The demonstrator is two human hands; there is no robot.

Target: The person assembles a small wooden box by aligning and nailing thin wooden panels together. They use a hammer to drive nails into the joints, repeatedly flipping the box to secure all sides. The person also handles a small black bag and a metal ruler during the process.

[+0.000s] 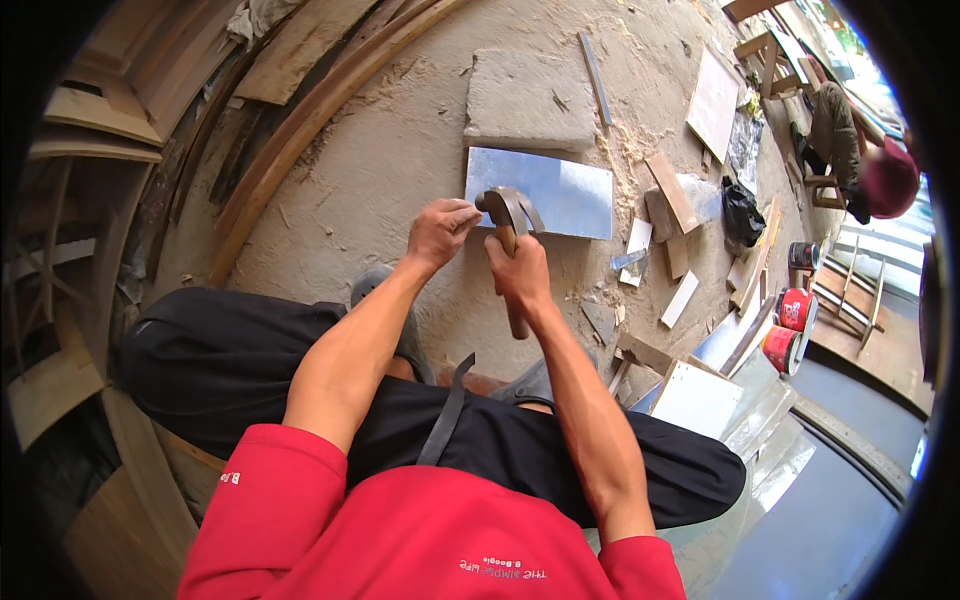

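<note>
My right hand [521, 270] is wrapped round the wooden handle of a claw hammer [510, 210]. The hammer's metal head is over a rectangular board [575, 190] with a shiny blue-white surface. At the board's near left corner, close to the hammer's striking face, my left hand [440, 232] has its fingertips pinched together. Whatever lies between those fingertips is too small or hidden to make out. Just beyond the board, a thick, dusty block [530, 98] rests on the ground.
Wood offcuts [680, 300] and a black plastic bag [742, 213] lie to the right, near red cans [795, 310]. Long timber [300, 120] leans at the left. Another person [840, 140] sits at the far right. Glass-like sheets [810, 500] lie at the lower right.
</note>
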